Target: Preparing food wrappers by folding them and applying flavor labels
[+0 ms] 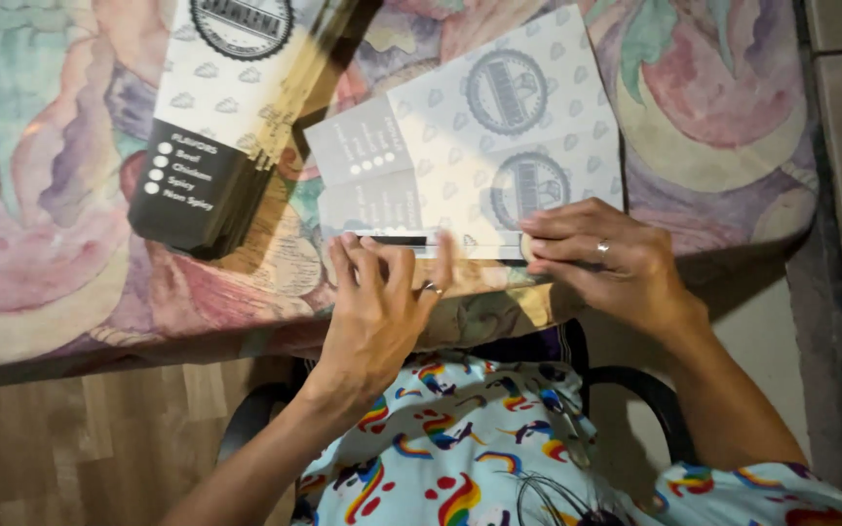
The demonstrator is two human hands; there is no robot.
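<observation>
A flat, unfolded white paper carton blank with round dark stamps and a grey panel lies on the table in front of me. My left hand presses its fingertips on the blank's near edge, at the left. My right hand, with a ring on one finger, pinches and presses the same near edge further right. Both hands bear down on the fold along that edge. A stack of the same blanks, white with a black end, lies to the left, apart from my hands.
The table wears a cloth with large pastel flower shapes; its near edge runs just under my hands. Wooden floor shows at lower left. A dark chair frame and my colourful patterned clothing fill the bottom.
</observation>
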